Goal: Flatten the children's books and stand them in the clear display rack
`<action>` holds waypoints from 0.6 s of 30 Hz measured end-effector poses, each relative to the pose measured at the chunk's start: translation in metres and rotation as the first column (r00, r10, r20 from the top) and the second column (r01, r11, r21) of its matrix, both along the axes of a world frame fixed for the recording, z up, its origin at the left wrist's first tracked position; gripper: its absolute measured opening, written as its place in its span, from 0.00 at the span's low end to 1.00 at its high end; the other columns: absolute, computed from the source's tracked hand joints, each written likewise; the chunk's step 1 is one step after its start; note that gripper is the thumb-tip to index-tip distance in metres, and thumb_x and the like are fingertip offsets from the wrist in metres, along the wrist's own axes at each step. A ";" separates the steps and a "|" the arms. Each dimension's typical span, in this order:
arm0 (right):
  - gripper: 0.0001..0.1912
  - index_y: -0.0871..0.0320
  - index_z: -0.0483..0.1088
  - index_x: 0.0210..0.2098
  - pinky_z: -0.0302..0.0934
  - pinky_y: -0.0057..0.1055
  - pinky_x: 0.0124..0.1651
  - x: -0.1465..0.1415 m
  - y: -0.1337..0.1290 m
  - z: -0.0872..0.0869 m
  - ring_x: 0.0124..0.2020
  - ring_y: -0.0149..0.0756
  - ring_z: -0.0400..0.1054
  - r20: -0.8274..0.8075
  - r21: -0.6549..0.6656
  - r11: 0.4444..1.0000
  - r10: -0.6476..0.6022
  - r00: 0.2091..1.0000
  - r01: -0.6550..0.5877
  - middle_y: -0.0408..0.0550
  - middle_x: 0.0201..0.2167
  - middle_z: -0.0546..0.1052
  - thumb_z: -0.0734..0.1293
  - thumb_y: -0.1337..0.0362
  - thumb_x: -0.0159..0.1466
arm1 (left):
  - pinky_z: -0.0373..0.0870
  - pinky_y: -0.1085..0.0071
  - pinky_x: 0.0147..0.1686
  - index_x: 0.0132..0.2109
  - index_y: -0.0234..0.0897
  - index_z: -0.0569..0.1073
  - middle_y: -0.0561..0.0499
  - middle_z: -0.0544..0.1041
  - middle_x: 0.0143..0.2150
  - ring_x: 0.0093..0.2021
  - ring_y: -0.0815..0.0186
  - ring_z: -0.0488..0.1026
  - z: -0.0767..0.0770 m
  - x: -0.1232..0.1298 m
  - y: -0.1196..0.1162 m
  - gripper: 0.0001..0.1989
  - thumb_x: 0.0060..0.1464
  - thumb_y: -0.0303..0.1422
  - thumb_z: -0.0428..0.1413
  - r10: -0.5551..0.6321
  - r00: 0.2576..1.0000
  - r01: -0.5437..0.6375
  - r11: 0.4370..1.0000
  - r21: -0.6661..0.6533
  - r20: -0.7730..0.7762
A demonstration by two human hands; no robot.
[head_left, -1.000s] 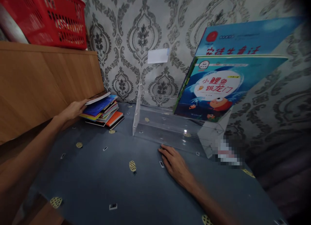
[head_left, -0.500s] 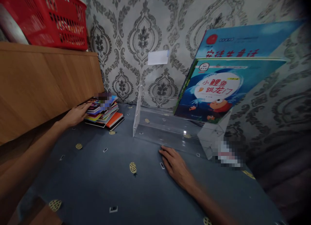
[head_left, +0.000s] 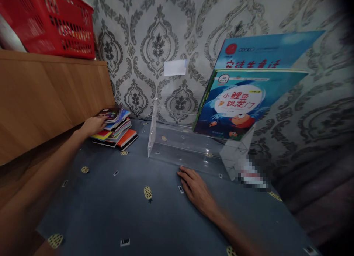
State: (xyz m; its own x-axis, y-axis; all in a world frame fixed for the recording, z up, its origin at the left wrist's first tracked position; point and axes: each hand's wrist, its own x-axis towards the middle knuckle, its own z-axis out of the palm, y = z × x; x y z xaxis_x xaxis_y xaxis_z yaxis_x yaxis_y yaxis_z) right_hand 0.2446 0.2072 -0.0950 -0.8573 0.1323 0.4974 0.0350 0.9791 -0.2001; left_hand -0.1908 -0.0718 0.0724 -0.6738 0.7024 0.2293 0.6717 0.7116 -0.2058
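Note:
At the left, a pile of books (head_left: pixel 125 132) in mixed colours lies on the cloth, with an orange-edged book near the bottom. My left hand (head_left: pixel 94 125) is closed on the near left edge of the dark-covered top book (head_left: pixel 109 114); its thumb is hidden. My right hand (head_left: pixel 195 187) rests palm down on the cloth, fingers stretched out, holding nothing. Just beyond its fingertips stands a clear acrylic book stand (head_left: pixel 179 151). Blue picture books (head_left: pixel 232 104) lean upright in the stand's right side, a fish on the front cover.
A blue-grey cloth (head_left: pixel 96 211) with pineapple prints covers the table. To the left is a wooden cabinet (head_left: pixel 55 97) bearing a red plastic basket (head_left: pixel 69 27). Patterned wallpaper (head_left: pixel 159 45) rises behind the stand. A blurred-out item (head_left: pixel 253 175) lies right of the stand.
My left hand has shifted slightly, its fingers now drawn in at the top book's edge. My right hand stays on the cloth. The whole view has swung a little to the right.

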 end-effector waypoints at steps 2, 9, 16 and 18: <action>0.18 0.57 0.76 0.54 0.73 0.47 0.58 0.000 0.000 0.001 0.55 0.46 0.75 -0.002 0.005 1.000 0.002 1.000 -0.002 0.57 0.55 0.79 0.59 0.69 0.71 | 0.69 0.56 0.60 0.67 0.33 0.68 0.36 0.72 0.67 0.63 0.48 0.73 0.001 -0.008 -0.004 0.29 0.64 0.41 0.47 -0.034 0.999 0.035 0.999 -0.021 0.039; 0.18 0.59 0.76 0.54 0.74 0.48 0.57 0.001 -0.001 0.005 0.55 0.48 0.76 -0.004 0.026 1.000 0.015 1.000 -0.015 0.58 0.55 0.79 0.59 0.69 0.71 | 0.64 0.63 0.64 0.72 0.33 0.62 0.39 0.67 0.71 0.67 0.54 0.69 -0.006 -0.024 -0.010 0.32 0.67 0.45 0.44 -0.077 0.996 0.077 0.997 -0.001 0.055; 0.17 0.59 0.76 0.54 0.74 0.45 0.56 0.000 -0.001 0.002 0.54 0.47 0.76 -0.015 0.040 0.999 0.010 1.000 -0.010 0.58 0.54 0.79 0.59 0.69 0.71 | 0.70 0.61 0.58 0.67 0.40 0.69 0.41 0.76 0.64 0.62 0.50 0.75 -0.014 -0.011 -0.011 0.26 0.68 0.43 0.47 -0.078 0.995 0.080 0.996 0.047 -0.058; 0.17 0.59 0.76 0.54 0.74 0.45 0.56 0.000 0.000 0.001 0.54 0.47 0.76 -0.020 0.040 0.999 0.015 1.000 -0.014 0.58 0.54 0.79 0.59 0.69 0.71 | 0.71 0.61 0.55 0.64 0.39 0.73 0.40 0.79 0.61 0.59 0.50 0.76 -0.014 -0.005 -0.013 0.23 0.68 0.41 0.47 -0.085 0.992 0.090 0.995 0.045 -0.096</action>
State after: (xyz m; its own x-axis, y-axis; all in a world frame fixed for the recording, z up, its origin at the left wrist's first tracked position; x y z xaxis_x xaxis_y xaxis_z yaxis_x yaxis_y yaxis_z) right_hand 0.2445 0.2070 -0.0939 -0.8485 0.0997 0.5197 0.0169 0.9867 -0.1618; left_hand -0.1956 -0.0846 0.0588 -0.5840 0.7441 0.3244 0.7115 0.6616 -0.2368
